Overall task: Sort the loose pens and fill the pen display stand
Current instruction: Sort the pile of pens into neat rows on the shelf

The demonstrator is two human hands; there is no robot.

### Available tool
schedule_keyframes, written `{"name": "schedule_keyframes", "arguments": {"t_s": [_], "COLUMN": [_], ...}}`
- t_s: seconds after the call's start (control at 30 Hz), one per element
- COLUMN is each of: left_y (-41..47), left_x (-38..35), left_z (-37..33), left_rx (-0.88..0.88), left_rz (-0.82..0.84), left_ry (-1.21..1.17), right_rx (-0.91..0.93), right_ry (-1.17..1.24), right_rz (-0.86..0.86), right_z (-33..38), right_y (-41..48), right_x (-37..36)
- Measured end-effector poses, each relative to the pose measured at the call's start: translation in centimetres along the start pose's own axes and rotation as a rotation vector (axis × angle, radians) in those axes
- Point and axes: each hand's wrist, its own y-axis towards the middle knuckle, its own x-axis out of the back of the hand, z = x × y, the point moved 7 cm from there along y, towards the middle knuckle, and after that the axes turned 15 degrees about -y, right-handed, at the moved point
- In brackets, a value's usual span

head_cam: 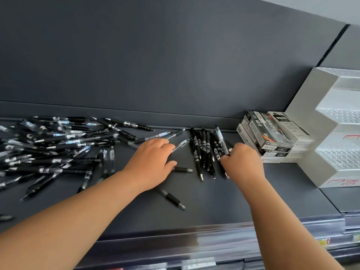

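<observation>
A big heap of loose black and clear pens (58, 147) covers the left of the dark shelf (214, 207). A smaller sorted row of black pens (204, 151) lies side by side in the middle. My left hand (153, 162) lies over pens between the two groups; its fingers curl round a clear pen (181, 144) and its thumb touches a black pen (183, 169). My right hand (243, 162) pinches a clear-barrelled pen (221, 139) at the right edge of the sorted row. The white stepped pen display stand (331, 133) stands at the far right.
Stacked pen boxes (272, 137) sit between the sorted row and the stand. One black pen (172, 198) lies alone near my left forearm. The shelf's back wall rises close behind the pens. A clear price rail (214, 238) runs along the front edge.
</observation>
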Motion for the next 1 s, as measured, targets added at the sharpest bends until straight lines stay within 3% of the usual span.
{"name": "schedule_keyframes", "arguments": {"t_s": [0.2, 0.7, 1.0], "left_y": [-1.6, -9.4, -10.4], "left_x": [3.1, 12.2, 13.0], "left_z": [2.5, 12.3, 13.9], "left_rx": [0.025, 0.263, 0.288], "left_rz": [-0.035, -0.156, -0.159], "left_ry": [0.058, 0.166, 0.137], "right_rx": [0.185, 0.528, 0.422], "right_ry": [0.142, 0.286, 0.213], "right_rz": [-0.033, 0.225, 0.055], "right_z": [5.5, 22.2, 20.5], "right_y": [-2.2, -6.9, -3.5], "right_x": [1.7, -2.8, -2.2]}}
